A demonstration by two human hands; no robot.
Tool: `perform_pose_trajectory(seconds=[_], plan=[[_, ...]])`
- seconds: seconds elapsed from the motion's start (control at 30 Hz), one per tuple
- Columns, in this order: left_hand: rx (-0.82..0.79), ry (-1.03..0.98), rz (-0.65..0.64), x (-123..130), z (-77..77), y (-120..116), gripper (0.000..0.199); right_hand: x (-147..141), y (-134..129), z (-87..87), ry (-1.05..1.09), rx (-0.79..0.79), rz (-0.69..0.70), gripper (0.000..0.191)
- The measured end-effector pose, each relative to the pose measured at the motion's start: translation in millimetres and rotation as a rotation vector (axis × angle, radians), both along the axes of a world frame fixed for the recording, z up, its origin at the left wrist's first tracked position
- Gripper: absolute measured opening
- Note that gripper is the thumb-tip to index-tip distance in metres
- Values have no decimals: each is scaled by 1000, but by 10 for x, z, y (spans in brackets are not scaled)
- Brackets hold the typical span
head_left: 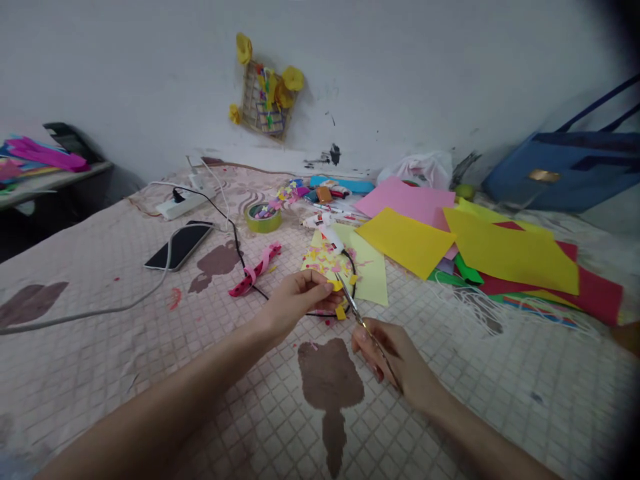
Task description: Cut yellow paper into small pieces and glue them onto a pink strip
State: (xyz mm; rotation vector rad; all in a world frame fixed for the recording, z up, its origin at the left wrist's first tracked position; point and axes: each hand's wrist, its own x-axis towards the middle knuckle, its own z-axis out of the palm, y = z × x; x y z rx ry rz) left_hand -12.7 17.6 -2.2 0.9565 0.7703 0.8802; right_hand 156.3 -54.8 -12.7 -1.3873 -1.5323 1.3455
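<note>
Between its thumb and fingers my left hand [303, 297] pinches a small yellow paper piece [336, 285]. My right hand [387, 353] is closed around the handles of a pair of scissors [354, 308], whose blades point up and left at that yellow piece. Beneath the blades, more yellow bits [341, 312] lie near a black cord. Just beyond my hands a pale yellow sheet [373, 270] carries many pink and yellow paper scraps [320, 259]. A white glue gun [331, 238] rests at the top of that sheet, its black cord curving around the scraps.
A pink dotted strip [255, 270], a roll of tape [263, 219] and a phone [180, 245] lie to the left, near a white power strip [185, 203]. Yellow sheets [407, 241], other coloured sheets and loose white string [473, 307] spread at right. A blue bag [565, 167] stands behind them.
</note>
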Motion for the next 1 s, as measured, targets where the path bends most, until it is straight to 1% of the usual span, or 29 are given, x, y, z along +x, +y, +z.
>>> perform_pose_trajectory(seconds=[0.33, 0.63, 1.0], plan=[[1, 6, -8, -3, 0, 3, 24, -1, 5, 14, -66, 23, -2, 43], [-31, 6, -22, 20, 35, -32, 23, 4, 2, -5, -64, 29, -35, 42], [10, -22, -13, 10, 21, -16, 23, -13, -8, 2, -65, 17, -18, 43]])
